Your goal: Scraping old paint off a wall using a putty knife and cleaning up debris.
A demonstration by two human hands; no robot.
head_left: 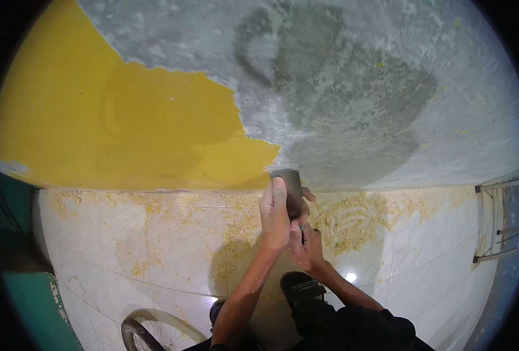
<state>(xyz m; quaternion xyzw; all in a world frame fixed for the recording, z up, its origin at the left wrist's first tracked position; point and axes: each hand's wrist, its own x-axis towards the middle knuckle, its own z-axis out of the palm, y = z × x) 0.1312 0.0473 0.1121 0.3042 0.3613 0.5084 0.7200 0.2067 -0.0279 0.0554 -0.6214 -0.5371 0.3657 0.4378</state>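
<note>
A scraper with a wide grey metal blade is held in both hands at the foot of the wall. Its front edge meets the wall where the yellow paint ends and the bare grey plaster begins. My left hand is closed around the blade's left side, thumb lying along its face. Lower down, my right hand is closed at the handle end, most of which the fingers hide. The paint's border is ragged, running from the upper left down to the blade.
Yellow paint flakes litter the white tiled floor along the wall. A metal ladder stands at the right. Part of a bicycle wheel shows at the lower left, near a green panel. My sandalled foot is below my hands.
</note>
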